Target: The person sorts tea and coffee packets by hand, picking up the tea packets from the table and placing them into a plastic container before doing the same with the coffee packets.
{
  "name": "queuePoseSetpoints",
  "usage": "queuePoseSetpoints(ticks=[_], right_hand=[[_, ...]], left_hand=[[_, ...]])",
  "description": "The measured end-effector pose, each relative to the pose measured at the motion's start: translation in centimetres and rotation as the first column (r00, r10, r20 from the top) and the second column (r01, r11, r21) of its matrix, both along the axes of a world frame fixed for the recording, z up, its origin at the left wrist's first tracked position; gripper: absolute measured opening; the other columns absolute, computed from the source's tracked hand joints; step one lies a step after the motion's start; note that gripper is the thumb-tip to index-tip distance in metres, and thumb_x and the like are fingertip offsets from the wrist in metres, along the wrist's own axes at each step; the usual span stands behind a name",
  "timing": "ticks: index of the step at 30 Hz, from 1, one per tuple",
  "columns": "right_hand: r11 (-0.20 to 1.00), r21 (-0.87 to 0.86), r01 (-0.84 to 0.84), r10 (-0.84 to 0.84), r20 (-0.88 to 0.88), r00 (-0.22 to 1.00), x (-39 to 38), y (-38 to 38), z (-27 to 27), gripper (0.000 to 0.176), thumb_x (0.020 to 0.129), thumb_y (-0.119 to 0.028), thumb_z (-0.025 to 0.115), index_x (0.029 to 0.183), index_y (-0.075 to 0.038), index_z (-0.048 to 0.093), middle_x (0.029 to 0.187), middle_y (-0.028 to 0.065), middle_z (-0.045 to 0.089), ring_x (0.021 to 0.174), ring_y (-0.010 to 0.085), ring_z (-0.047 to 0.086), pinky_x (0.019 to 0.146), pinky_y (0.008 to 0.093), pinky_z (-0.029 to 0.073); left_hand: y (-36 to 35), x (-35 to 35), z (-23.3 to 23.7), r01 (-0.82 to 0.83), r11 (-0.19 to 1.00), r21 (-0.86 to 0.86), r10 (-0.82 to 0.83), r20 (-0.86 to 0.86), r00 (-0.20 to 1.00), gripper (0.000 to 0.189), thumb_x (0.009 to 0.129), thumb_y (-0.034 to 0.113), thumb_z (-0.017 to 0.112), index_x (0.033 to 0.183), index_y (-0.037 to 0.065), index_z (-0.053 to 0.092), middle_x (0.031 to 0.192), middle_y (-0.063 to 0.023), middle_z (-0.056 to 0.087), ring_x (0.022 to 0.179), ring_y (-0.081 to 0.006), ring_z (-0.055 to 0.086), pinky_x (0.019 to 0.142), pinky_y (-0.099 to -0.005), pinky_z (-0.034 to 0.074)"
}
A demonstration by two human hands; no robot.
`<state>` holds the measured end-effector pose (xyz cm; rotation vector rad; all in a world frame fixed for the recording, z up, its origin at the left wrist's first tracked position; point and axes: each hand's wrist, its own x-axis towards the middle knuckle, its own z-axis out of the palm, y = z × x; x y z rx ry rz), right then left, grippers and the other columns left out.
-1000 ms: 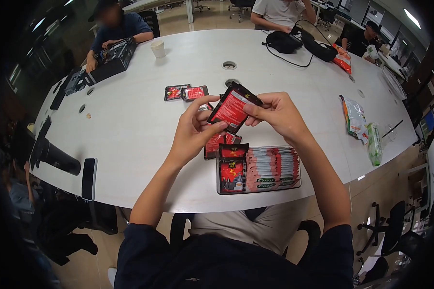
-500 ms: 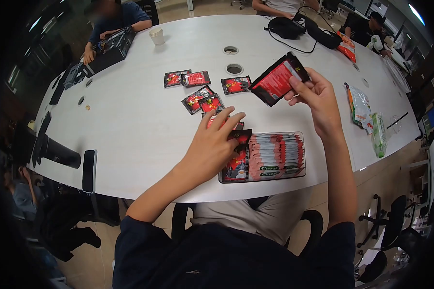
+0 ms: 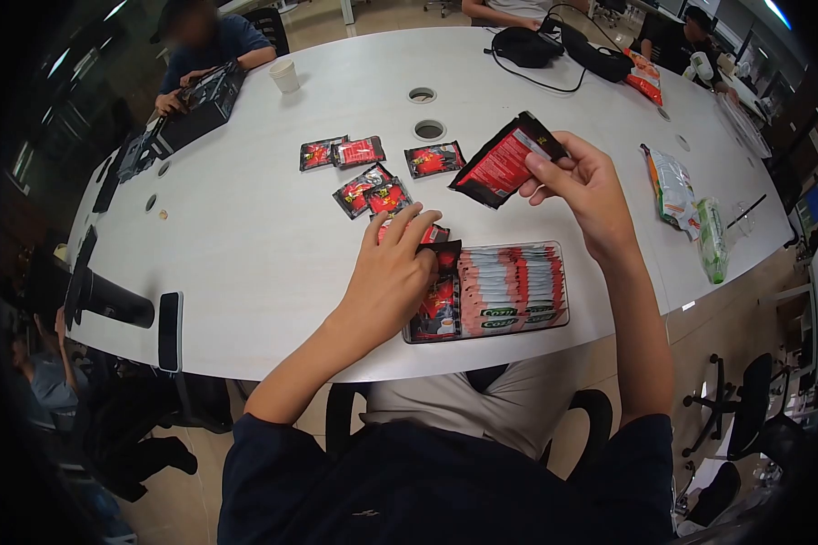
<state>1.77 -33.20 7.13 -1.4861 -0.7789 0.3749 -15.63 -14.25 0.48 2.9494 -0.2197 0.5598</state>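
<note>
My right hand [image 3: 583,186] pinches a red-and-black sachet [image 3: 507,162] by its edge, thumb on the printed face, raised above the table. My left hand [image 3: 393,268] reaches over the left part of a shallow clear box [image 3: 568,313], its fingers apart. Its thumb lies near the dark edge of a sachet [image 3: 434,309] in that box; the fingertips pass over another red sachet [image 3: 434,234] just behind. Contact under the hand is hidden. The box's right side holds a tight row of pink-and-white packets [image 3: 509,282]. Beyond lie several loose red-and-black sachets [image 3: 359,152].
On the left are a phone [image 3: 170,331] and a black cylinder [image 3: 118,300]. A paper cup [image 3: 284,76] stands farther back, near a person with a black case [image 3: 200,109]. Snack bags [image 3: 671,193], a green pack [image 3: 712,241] and black pouches [image 3: 527,48] lie to the right.
The whole view has shifted slightly. My right hand still holds its sachet, now a little lower and tilted a bit differently. My left hand stays over the box's left side.
</note>
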Motion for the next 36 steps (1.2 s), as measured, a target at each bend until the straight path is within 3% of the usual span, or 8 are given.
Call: queuePoseSetpoints(ticks=[8,14,16,18,21,27,32,36], right_hand=[[0.99,0.07,-0.12,0.123,-0.036,0.992,-0.2,-1.1,-0.4,0.016,0.098,-0.009,0.059,0.109,0.001,0.062,0.102,0.0151,0.069,0.084,0.0164,0.068,0.076,0.0283,0.055],[0.935,0.3,-0.19,0.247,-0.166,0.955,-1.4,-1.5,-0.5,0.021,0.096,-0.018,0.06,0.105,-0.006,0.046,0.104,0.0119,0.063,0.099,0.0155,0.058,0.094,0.034,0.047],[0.962,0.208,-0.176,0.172,0.038,0.984,-1.2,-1.5,-1.8,0.03,0.093,-0.019,0.065,0.106,-0.009,0.04,0.105,0.0089,0.058,0.105,0.0143,0.054,0.095,0.0326,0.044],[0.968,0.152,-0.198,0.2,0.002,0.98,-2.6,-1.6,-0.9,0.033,0.088,-0.008,0.067,0.107,-0.009,0.04,0.109,0.0084,0.055,0.108,0.0147,0.052,0.098,0.0329,0.044],[0.913,0.044,-0.406,0.399,0.111,0.91,-2.7,-1.5,-1.3,0.043,0.077,0.013,0.061,0.111,-0.008,0.045,0.117,0.009,0.054,0.109,0.0164,0.053,0.099,0.0321,0.047],[0.896,-0.265,-0.355,0.431,0.335,0.838,-5.4,-1.5,0.9,0.053,0.074,0.012,0.064,0.124,-0.006,0.058,0.121,0.0095,0.058,0.1,0.0187,0.059,0.087,0.0318,0.051],[0.881,-0.362,-0.306,0.432,0.348,0.832,-7.3,0.4,-0.2,0.046,0.078,0.009,0.064,0.122,-0.003,0.06,0.105,0.0126,0.068,0.091,0.024,0.067,0.084,0.0336,0.054],[0.886,-0.438,-0.153,0.409,0.579,0.706,-7.6,1.5,-3.1,0.028,0.077,0.007,0.062,0.104,0.0,0.065,0.097,0.0113,0.066,0.087,0.0283,0.067,0.08,0.0381,0.055]], left_hand=[[0.2,-0.7,1.3,0.082,0.997,0.002,-0.082,-0.02,0.996,0.013,0.083,0.011,0.07,0.088,0.0,0.065,0.138,-0.0159,0.051,0.133,-0.0309,0.047,0.115,-0.0525,0.032],[0.9,0.1,2.4,0.118,0.993,0.015,-0.118,0.008,0.993,0.013,0.084,0.01,0.068,0.088,-0.001,0.062,0.138,-0.0176,0.05,0.121,-0.0315,0.056,0.11,-0.0463,0.042],[1.1,0.5,2.7,0.12,0.99,0.068,-0.122,0.029,0.992,0.014,0.084,0.01,0.069,0.088,-0.002,0.062,0.138,-0.0179,0.05,0.118,-0.0318,0.059,0.107,-0.0438,0.044],[1.2,0.7,3.0,0.148,0.988,0.046,-0.15,0.031,0.988,0.015,0.083,0.009,0.069,0.088,-0.002,0.06,0.137,-0.0171,0.05,0.112,-0.0313,0.061,0.1,-0.0424,0.049],[1.6,1.2,2.9,0.165,0.986,-0.034,-0.166,-0.004,0.986,0.017,0.082,0.009,0.071,0.088,-0.002,0.06,0.138,-0.0151,0.05,0.101,-0.0304,0.065,0.087,-0.0412,0.054],[2.8,1.5,3.0,0.155,0.966,-0.205,-0.183,-0.127,0.975,0.017,0.087,0.011,0.069,0.094,-0.001,0.06,0.139,-0.0102,0.05,0.085,-0.0275,0.068,0.072,-0.0391,0.056],[3.8,2.1,3.4,0.159,0.932,-0.326,-0.24,-0.224,0.945,0.015,0.09,0.013,0.068,0.096,0.002,0.061,0.14,-0.0082,0.049,0.089,-0.0271,0.068,0.077,-0.0394,0.055],[4.8,2.6,2.6,0.194,0.856,-0.48,-0.331,-0.219,0.918,0.013,0.092,0.016,0.068,0.095,0.005,0.061,0.138,-0.0083,0.051,0.095,-0.0267,0.067,0.082,-0.0373,0.053]])
